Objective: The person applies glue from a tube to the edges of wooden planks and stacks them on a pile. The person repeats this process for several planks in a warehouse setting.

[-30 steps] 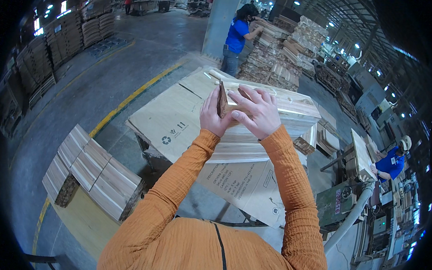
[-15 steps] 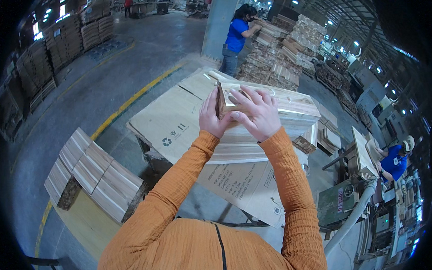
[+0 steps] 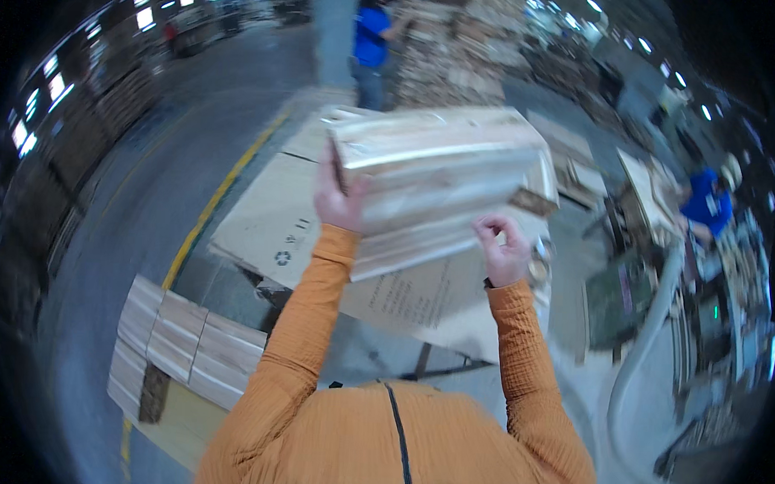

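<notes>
A stack of pale, striped wooden boards (image 3: 441, 163) lies before me on a cardboard-covered table (image 3: 260, 212). My left hand (image 3: 338, 198) grips the left end of the top board, its thumb on the near side and its other fingers mostly hidden along the end. Off the stack's near right side, my right hand (image 3: 503, 246) is raised over the cardboard, apart from the wood. Its fingers curl into a pinch against the thumb; blur hides whether something small is between them. A small roundish object (image 3: 540, 260) sits just right of that hand.
At lower left, more wooden boards (image 3: 187, 346) rest on a low panel. Ahead, a person in blue (image 3: 371, 41) stands by tall wood stacks (image 3: 454, 57). Another blue-shirted person (image 3: 707, 202) works at the right, beyond a green machine (image 3: 616, 301) and a pale hose (image 3: 639, 362).
My right hand has left the top of the boards and come down toward me on the right, its fingers curling. My left hand stays at the left end. The whole view has shifted.
</notes>
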`<state>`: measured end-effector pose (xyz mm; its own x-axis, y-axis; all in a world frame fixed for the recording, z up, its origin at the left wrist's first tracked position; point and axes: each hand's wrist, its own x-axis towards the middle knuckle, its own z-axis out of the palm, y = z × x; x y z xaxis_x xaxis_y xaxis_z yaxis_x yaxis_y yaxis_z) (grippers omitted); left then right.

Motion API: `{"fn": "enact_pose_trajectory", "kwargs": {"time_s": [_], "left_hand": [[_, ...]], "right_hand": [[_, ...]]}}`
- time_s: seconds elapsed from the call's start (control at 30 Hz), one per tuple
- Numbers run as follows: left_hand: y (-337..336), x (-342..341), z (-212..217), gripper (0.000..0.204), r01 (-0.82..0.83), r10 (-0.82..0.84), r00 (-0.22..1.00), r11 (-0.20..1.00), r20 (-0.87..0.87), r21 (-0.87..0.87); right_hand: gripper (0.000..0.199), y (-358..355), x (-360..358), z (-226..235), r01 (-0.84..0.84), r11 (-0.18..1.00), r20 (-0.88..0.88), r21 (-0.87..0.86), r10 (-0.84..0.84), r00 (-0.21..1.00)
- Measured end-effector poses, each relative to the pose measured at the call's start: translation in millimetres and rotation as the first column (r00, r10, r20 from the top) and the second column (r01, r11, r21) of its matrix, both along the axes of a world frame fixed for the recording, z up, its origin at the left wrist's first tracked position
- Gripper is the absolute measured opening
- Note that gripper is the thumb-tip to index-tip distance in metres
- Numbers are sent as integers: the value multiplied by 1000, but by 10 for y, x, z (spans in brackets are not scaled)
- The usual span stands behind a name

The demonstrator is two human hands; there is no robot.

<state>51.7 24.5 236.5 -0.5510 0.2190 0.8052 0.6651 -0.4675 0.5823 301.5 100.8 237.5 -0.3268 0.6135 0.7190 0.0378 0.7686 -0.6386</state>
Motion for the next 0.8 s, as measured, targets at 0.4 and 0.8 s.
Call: {"fn": "enact_pose_trajectory", "kwargs": {"time_s": [0.4,0.8], "left_hand": [[15,25,-32,77,103,-102,992,995,74,0],[60,-62,-71,75,-61,60,996,998,-66,-23]], "right_hand": [[31,-113,2030,-2431,648,473,193,-597,-700,688],[33,585,1719,-2122,439,623,69,-647,-525,848]]}}
